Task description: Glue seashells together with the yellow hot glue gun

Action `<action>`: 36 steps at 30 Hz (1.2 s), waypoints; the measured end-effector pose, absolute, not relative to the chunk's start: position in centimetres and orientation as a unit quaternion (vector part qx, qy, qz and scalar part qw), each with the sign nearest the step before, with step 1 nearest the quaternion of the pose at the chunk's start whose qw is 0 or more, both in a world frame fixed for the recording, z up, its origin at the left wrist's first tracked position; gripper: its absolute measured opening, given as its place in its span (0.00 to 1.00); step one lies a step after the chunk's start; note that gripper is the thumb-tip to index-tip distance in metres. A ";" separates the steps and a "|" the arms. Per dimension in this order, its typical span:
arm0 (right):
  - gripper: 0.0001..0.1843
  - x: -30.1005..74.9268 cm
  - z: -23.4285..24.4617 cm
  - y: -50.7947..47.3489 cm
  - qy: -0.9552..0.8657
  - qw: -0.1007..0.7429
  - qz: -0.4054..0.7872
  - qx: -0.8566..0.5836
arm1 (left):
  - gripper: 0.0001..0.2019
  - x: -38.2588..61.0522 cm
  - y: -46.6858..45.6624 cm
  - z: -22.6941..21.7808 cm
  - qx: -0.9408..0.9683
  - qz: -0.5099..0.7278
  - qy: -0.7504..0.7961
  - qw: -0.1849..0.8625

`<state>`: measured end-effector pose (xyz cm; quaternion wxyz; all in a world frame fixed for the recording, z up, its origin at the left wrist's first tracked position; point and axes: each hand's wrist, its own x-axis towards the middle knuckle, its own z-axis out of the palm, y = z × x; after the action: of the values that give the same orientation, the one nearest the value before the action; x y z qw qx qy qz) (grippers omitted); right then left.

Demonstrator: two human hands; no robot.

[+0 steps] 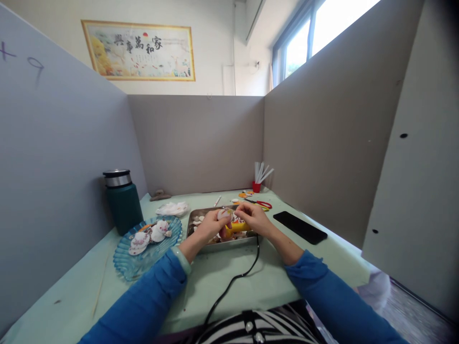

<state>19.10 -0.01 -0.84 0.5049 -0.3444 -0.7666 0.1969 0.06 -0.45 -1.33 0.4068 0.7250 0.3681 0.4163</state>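
Observation:
Over a metal tray of small shells, my left hand pinches a pale shell. My right hand is closed around a yellow corded tool, which looks like a glue gun. Its tip points toward the shell. The black cord runs from the tool toward my body. Both hands nearly touch above the tray's middle. Both sleeves are blue.
A blue glass plate holding decorated shells sits left of the tray. A dark green flask stands at the left wall. A black phone lies to the right. Red scissors, a red cup of white sticks and crumpled tissue lie behind. Grey partitions enclose the desk.

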 end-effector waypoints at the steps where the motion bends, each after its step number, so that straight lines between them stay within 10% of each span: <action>1: 0.13 19.1 -0.9 0.0 -0.766 0.504 0.197 -0.346 | 0.18 0.0 -0.2 -1.5 0.726 0.414 0.368 0.407; 36: 0.19 18.3 -0.8 -1.1 -0.771 0.499 0.168 -0.357 | 0.28 0.5 -1.9 -0.1 0.653 0.422 0.311 0.547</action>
<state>18.30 -1.11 -0.81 0.4994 -0.3569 -0.7714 0.1678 0.51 -1.92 -0.07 0.5473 0.6526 0.3108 0.4220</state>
